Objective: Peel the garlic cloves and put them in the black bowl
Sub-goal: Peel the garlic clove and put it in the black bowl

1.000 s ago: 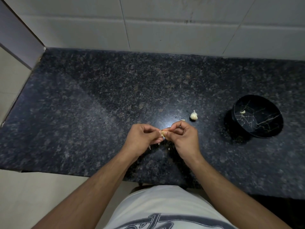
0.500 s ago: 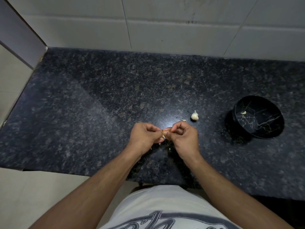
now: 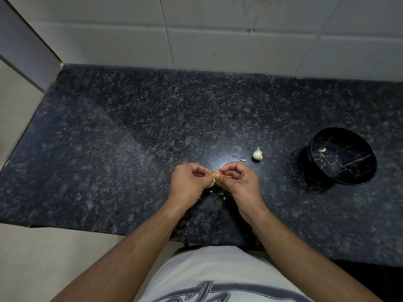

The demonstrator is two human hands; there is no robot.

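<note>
My left hand (image 3: 189, 183) and my right hand (image 3: 239, 182) meet over the counter's front middle, both pinching one small garlic clove (image 3: 214, 176) between fingertips; most of the clove is hidden by the fingers. A garlic bulb (image 3: 257, 154) stands on the counter just beyond my right hand, with a small loose piece (image 3: 243, 160) beside it. The black bowl (image 3: 357, 171) with thin gold veins sits tilted at the right and holds one pale clove (image 3: 322, 150).
The dark speckled granite counter (image 3: 135, 136) meets a white tiled wall (image 3: 218, 35) at the back and ends at the left by a pale wall. Small flakes of peel (image 3: 224, 198) lie under my hands near the front edge.
Both hands keep pinching the clove in about the same place; the fingers have shifted slightly around it. The bulb and bowl have not moved.
</note>
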